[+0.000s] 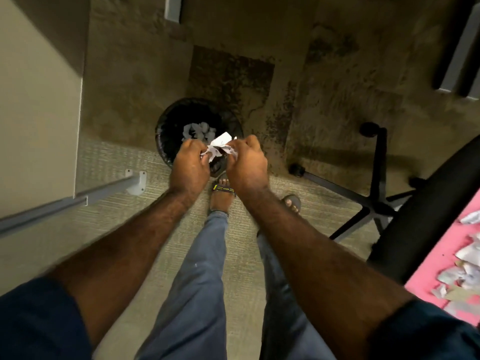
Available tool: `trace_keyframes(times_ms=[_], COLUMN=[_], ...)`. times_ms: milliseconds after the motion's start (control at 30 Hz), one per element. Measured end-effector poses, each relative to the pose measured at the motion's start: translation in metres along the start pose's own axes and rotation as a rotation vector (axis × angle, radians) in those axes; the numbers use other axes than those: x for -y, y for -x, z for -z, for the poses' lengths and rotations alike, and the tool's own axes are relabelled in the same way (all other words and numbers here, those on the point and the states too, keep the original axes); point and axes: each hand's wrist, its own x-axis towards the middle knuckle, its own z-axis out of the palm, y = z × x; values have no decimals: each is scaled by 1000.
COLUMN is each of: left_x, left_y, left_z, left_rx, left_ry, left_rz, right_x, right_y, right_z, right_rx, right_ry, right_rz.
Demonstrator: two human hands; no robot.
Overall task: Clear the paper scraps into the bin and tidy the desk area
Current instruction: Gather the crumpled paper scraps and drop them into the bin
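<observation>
A round black bin stands on the floor in front of my feet, with several white paper scraps lying inside it. Both hands hover over its near rim. My left hand and my right hand are each closed on part of a crumpled white paper scrap held between them. Several more torn paper scraps lie on the pink desk surface at the right edge of the view.
A black office chair with a wheeled star base stands at the right, between the bin and the pink desk. A beige desk panel with a grey metal leg fills the left. Patterned carpet covers the floor.
</observation>
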Motion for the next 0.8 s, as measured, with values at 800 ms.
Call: trace_keyframes(times_ms=[800], left_x=[39], left_y=[-35], left_z=[8], left_rx=[-30], left_ry=[26], left_rz=[158], right_x=[25], right_y=[-53], right_z=[-52], right_rx=[147], right_ry=[-178], right_rz=[73])
